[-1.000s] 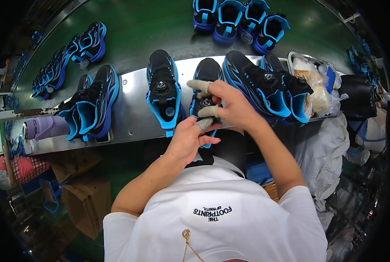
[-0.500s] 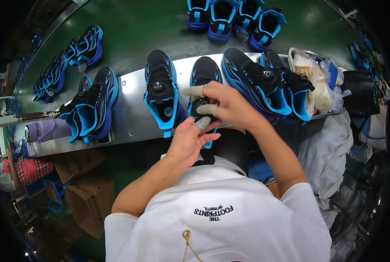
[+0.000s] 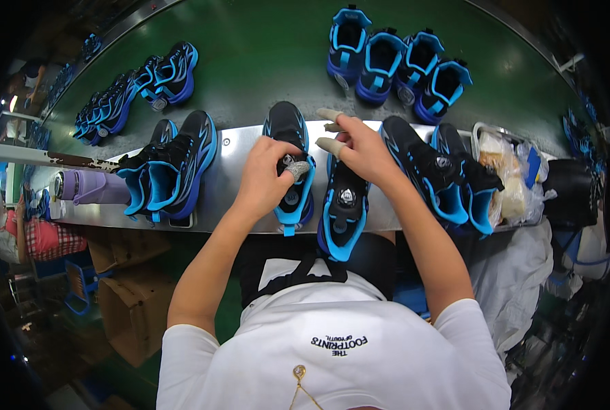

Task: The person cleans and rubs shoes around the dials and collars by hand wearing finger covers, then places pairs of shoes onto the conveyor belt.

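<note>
My left hand point(image 3: 265, 176) is closed on the upper of a black-and-blue sneaker point(image 3: 292, 198), its thumb and fingers at the round lacing dial. A grey cover wraps its thumb. The mate, another black-and-blue sneaker point(image 3: 346, 222), stands just to the right with its heel toward me and its dial point(image 3: 346, 197) uncovered. Over that shoe's toe is my right hand point(image 3: 363, 152), fingers apart and holding nothing, with pale finger cots on several fingertips. Whether it touches the toe I cannot tell.
Sneaker pairs stand left point(image 3: 188, 167) and right point(image 3: 424, 171) on the metal ledge point(image 3: 233, 147). More sneakers point(image 3: 380, 65) sit on the green belt point(image 3: 264, 55). A lilac bottle point(image 3: 96, 187) lies left; a tray of plastic bags point(image 3: 517, 171) stands right. Cardboard boxes point(image 3: 130, 314) are below.
My left hand has gone from the right-hand sneaker to the left-hand one and closed on it. My right hand has come off the dial toward the toe, fingers apart. The view has shifted.
</note>
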Demonstrator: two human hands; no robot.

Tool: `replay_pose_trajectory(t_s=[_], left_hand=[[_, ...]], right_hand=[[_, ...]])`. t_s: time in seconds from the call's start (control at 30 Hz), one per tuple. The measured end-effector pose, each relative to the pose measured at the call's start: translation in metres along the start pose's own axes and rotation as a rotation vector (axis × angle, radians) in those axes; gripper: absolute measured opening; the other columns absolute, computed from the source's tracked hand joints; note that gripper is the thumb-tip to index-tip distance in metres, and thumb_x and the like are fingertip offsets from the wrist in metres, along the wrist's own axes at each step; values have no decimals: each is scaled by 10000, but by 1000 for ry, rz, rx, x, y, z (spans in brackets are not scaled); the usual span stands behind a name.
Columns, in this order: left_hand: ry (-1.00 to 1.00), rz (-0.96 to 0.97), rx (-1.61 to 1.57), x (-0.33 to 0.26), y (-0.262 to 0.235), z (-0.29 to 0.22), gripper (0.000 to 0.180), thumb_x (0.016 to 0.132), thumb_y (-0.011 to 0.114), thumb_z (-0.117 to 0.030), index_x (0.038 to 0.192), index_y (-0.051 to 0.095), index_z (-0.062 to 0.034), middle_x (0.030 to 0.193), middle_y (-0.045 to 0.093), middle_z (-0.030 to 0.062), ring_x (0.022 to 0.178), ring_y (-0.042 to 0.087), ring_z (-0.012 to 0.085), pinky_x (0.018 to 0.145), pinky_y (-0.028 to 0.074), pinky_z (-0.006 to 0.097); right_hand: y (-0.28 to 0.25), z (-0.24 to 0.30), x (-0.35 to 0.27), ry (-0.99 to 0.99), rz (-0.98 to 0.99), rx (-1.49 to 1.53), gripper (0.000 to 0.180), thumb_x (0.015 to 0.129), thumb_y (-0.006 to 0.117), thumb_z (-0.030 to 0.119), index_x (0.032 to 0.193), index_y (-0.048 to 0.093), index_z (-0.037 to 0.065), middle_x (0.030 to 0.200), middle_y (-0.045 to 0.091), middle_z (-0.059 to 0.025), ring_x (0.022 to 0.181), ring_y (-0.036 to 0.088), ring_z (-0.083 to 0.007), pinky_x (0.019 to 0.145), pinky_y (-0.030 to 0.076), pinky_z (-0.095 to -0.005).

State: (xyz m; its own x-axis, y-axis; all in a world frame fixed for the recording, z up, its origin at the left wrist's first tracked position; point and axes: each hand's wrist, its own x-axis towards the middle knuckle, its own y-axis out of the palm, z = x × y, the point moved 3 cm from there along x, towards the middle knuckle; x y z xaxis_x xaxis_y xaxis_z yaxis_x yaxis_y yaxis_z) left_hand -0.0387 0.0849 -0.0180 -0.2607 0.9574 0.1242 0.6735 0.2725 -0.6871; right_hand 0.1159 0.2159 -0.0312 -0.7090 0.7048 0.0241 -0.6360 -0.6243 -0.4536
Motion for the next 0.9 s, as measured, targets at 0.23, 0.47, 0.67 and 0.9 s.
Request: replay_pose_trajectory(t_s=[0.23,0.47,0.67,0.9], left_hand=[[-44,216,-172,9,-13,-5,378,817,698,-40,1188,627,-49,945,550,10,803,500,110,730,429,248],[-198,495,-560,16,-18,20,382,835,718,-99,1200,618,-54,1016,565,20,866,504,106,769,412,245],[-108,267,-265,16,-9,8,357,809,740,-117,1136,618,-44,944,552,20,829,476,113,774,409,243],[8,331,-314,16,-15,10,368,835,719,-111,1185,614,-73,950,546,-4,839,479,103,800,412,242]], right_hand=[[25,-19,53,-49,38,-65,465,878,697,216,1311,582,93,1078,677,-134,830,628,-179,758,515,-309],[44,-26,73,-115,-11,-212,453,852,707,252,1276,610,127,1028,598,-160,804,615,-262,768,513,-361],[55,-30,74,-122,-53,-255,428,838,709,223,1252,629,153,980,504,-151,793,585,-282,751,497,-368],[50,-29,77,-86,-18,-214,406,854,677,162,1256,620,170,1060,510,-198,946,566,-355,857,482,-399]])
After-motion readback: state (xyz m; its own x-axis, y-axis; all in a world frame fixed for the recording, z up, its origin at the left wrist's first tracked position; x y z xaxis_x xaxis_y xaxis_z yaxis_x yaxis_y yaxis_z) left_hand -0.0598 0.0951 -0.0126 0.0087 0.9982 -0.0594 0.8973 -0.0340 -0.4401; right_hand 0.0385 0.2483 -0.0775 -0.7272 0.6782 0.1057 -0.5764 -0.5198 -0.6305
